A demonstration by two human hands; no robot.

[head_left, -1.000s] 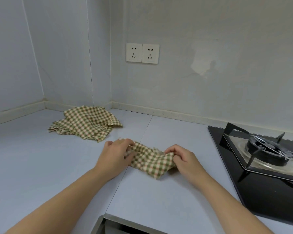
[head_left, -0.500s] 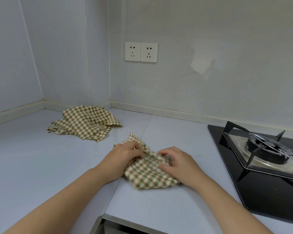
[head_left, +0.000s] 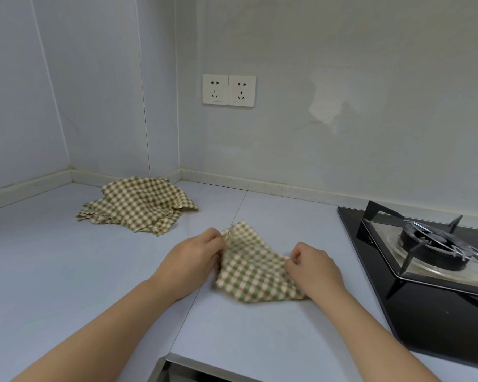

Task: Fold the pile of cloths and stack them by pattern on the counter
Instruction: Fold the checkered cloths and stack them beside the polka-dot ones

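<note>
**On the counter, a checked cloth lay half folded**

Nearest the camera, a metal edge showed below the counter's front lip (what it belonged to could not be told). Just beyond, both forearms reached to the cloth, which sat rumpled and doubled over itself between the hands. The left hand curled its fingers round the cloth's left edge, close to the raised far corner. The right hand pinched the right edge in its curled fingertips. Neither hand was spread flat.

The step in hand looked to be the folding of this one cloth: a fold was begun, but the edges did not line up. The next move would probably call for drawing the two held edges apart to take out the slack, then bringing corners together squarely and flattening the crease.

Farther back on the left, near the corner of the walls, the pile of cloths in the same check lay loose and unfolded. It was well apart from the hands, so most of the task seemed to remain. At the right sat a black gas hob, near the right hand but clear of the cloth. Farthest off, two sockets were set in the wall.
</note>
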